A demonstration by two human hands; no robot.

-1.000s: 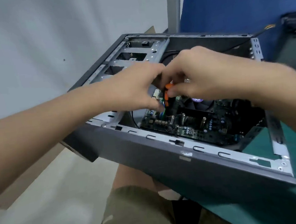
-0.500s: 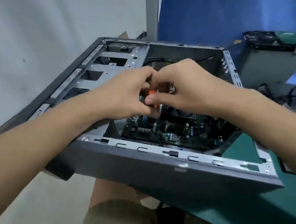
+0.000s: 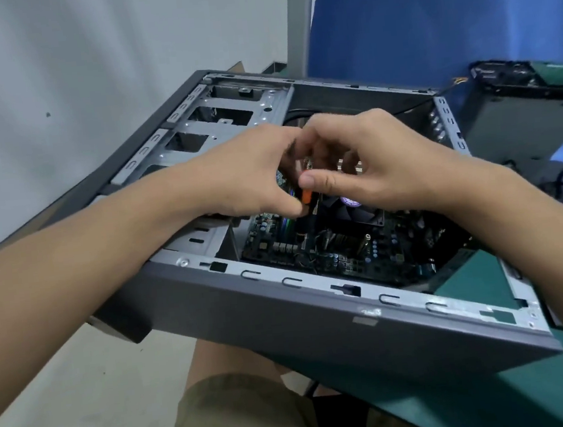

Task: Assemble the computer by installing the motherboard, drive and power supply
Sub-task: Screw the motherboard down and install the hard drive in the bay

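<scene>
An open grey computer case lies on its side on a green table, its near corner hanging over my lap. A dark motherboard sits inside it, with a black cooler fan on top. Both my hands meet above the board. My right hand pinches a small orange-handled screwdriver between thumb and fingers. My left hand curls around the same tool from the left, fingertips near its lower part. The tool's tip is hidden.
Empty metal drive bays fill the case's far left. A grey box with a dark component on it stands at the right, cables beside it. A blue panel rises behind. The green table runs right; floor lies at left.
The view has shifted slightly, so the case sits a little lower and more to the right. Both hands stay on the orange tool over the motherboard.
</scene>
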